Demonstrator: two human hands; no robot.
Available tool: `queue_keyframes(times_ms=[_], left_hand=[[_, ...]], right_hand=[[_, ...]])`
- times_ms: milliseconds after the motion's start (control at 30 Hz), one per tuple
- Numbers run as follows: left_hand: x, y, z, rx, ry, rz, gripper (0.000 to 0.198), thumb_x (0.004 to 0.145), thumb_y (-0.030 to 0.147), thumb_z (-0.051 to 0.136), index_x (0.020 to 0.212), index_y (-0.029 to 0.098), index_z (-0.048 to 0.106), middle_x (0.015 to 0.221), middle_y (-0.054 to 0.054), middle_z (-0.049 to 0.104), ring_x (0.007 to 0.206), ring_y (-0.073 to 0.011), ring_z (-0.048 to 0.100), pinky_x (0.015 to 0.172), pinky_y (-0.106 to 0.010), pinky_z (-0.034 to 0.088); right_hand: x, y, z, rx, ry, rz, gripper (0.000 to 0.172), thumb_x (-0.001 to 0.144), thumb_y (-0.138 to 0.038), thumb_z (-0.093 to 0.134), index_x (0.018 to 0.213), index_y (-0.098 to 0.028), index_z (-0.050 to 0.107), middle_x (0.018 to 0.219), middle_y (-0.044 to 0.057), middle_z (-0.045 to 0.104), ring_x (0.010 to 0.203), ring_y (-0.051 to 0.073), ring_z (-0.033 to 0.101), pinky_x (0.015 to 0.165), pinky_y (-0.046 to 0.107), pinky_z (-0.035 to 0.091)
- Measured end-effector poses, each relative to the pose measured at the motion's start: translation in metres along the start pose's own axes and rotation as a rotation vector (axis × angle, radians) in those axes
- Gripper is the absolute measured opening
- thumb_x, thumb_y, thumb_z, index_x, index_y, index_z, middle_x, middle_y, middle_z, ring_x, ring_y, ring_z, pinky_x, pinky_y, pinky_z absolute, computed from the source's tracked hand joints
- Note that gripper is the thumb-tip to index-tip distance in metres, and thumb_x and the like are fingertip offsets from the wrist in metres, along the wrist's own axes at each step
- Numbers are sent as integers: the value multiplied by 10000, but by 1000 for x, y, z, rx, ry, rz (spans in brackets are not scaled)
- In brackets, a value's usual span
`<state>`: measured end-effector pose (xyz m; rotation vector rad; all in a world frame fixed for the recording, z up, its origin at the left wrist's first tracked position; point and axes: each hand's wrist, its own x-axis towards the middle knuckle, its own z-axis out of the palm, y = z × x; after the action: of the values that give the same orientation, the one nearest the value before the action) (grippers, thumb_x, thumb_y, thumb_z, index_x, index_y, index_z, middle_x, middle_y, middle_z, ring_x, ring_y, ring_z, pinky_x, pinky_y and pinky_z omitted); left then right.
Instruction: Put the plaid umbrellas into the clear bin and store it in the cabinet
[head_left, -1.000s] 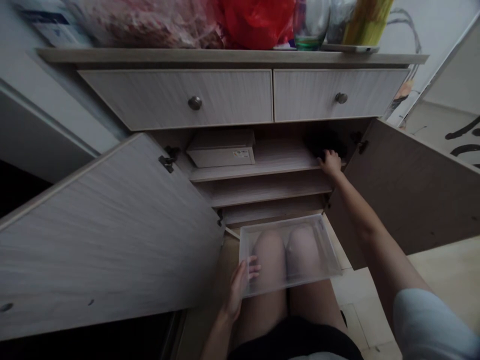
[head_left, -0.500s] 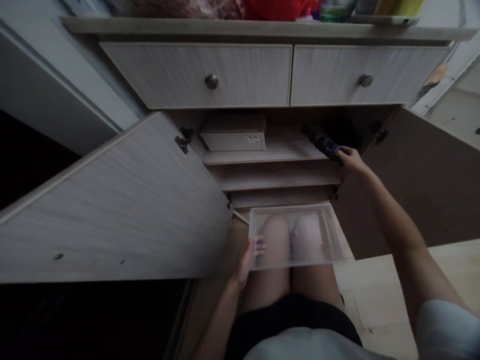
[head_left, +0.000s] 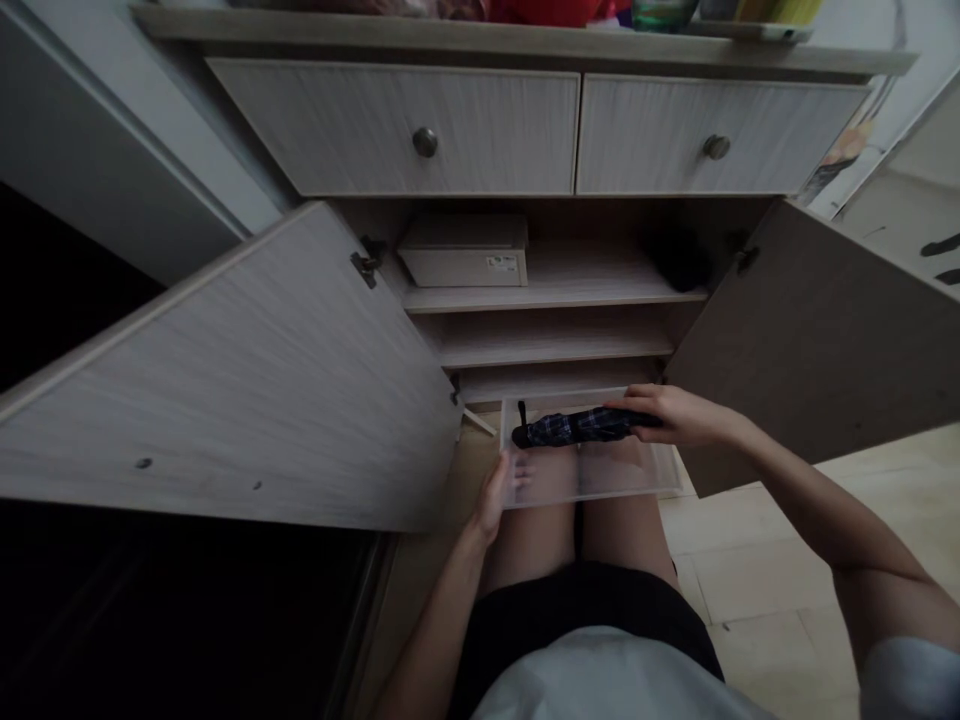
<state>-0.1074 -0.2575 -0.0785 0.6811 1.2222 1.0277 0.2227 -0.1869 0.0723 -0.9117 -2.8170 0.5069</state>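
A dark blue plaid folded umbrella (head_left: 577,427) lies sideways over the clear plastic box (head_left: 592,485), its strap end pointing left. My right hand (head_left: 671,410) grips the umbrella's right end from above. On the box's left wall is my left hand (head_left: 501,490), with its fingers wrapped around the side and seen through the plastic. The box rests on my thighs in front of the open cabinet. Whether the umbrella touches the box's floor, I cannot tell.
Two cabinet doors stand open, the left door (head_left: 247,390) and the right door (head_left: 832,340). On the upper shelf (head_left: 585,275) are a pale lidded box (head_left: 469,255) and a dark bundle (head_left: 679,260). Above are two closed drawers (head_left: 487,125). Various items crowd the cabinet top.
My right hand has brought the umbrella from the upper shelf's right side down and left over the clear box. My left hand keeps its hold, and the view has shifted slightly.
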Motion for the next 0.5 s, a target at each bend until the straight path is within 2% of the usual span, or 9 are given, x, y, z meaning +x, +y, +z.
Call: queue_keyframes(times_ms=[133,233,333,400,500], left_hand=[[0,1,1,-4,12,34,786,664,807,673,1080,141,706,1125,-151,724,919,-253,676,838,-349,494],[-1,1,0,24,16,8,788,696,803,641,1099,129,708,1063,-153,735,912,-255,677,823,-343,491],[-2,1,-1,44,21,-34,805,723,804,609,1152,129,697,1004,-143,743,866,-248,677,798,-343,489],[-3,2,-2,39,17,-38,797,721,799,617,1152,134,696,1003,-137,746,854,-243,675,812,-347,489],[-3,5,-2,23,12,-32,795,689,803,645,1114,133,703,1034,-140,746,849,-239,670,849,-358,489]], right_hand=[[14,16,40,-157,35,52,506,899,-165,581,1402,-151,526,1136,150,619,1017,249,614,846,377,515],[22,16,56,-312,-9,187,394,908,-167,595,1301,-140,579,1143,154,631,1033,262,619,868,376,494],[31,6,66,-445,-36,314,279,961,-176,523,1222,-158,622,1112,148,651,1002,271,636,845,369,477],[36,-3,69,-495,-33,373,269,983,-156,465,1182,-165,645,1083,155,660,968,266,642,837,366,461],[39,-7,65,-483,17,350,265,961,-257,572,1197,-170,656,1068,164,666,955,267,637,844,364,440]])
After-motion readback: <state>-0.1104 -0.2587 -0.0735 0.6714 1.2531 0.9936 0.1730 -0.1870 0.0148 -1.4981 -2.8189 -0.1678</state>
